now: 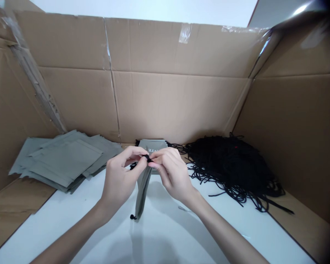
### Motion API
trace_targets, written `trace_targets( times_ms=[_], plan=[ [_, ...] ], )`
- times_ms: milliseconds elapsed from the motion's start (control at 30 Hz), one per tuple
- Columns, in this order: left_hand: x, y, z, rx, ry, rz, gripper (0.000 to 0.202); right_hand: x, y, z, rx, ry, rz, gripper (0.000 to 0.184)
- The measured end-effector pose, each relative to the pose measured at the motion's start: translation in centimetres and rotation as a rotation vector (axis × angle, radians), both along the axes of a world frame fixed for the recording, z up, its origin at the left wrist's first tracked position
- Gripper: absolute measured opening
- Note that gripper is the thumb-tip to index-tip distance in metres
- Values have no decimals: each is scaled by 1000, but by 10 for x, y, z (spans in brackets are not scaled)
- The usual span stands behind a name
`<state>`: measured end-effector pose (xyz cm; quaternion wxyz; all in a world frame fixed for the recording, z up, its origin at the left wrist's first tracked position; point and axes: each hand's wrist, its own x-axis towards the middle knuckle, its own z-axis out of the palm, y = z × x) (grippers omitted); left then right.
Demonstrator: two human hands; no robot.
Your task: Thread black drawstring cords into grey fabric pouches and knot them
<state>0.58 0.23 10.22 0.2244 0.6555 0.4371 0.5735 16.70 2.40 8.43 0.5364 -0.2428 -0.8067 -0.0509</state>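
Observation:
A grey fabric drawstring pouch [143,196] hangs edge-on between my hands above the white table. At its upper end, my left hand [119,183] pinches a black cord [147,158] between thumb and forefinger. The fingertips of my right hand [174,174] are closed on the same bit of cord, close beside the left fingertips. Whether the cord is knotted there is too small to tell. A small black cord knot [132,217] sticks out at the pouch's lower end.
Grey pouches [68,157] lie in a loose pile at left. A large tangle of black cords [228,168] is heaped at right. Behind my hands lies a stack of pouches with white lettering [154,144]. Cardboard walls [181,102] enclose the table [156,234]. A thin looped item [182,208] lies by my right forearm.

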Motion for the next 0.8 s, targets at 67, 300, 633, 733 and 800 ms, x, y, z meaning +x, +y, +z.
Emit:
trace_targets(
  times_ms=[67,300,633,733,800],
  plan=[
    [2,2,-4,47,-68,-29,8,1,-1,1,-85,60,64,14],
    [-2,17,-13,374,-115,-199,23,1,0,4,-589,452,432,13],
    [-7,1,-4,445,58,-169,41,9,2,11,-996,497,679,17],
    [-9,-1,1,255,0,-223,52,19,1,17,-988,365,630,14],
    [-12,0,4,128,7,-301,52,26,-2,22,-978,246,564,13]
  ],
)
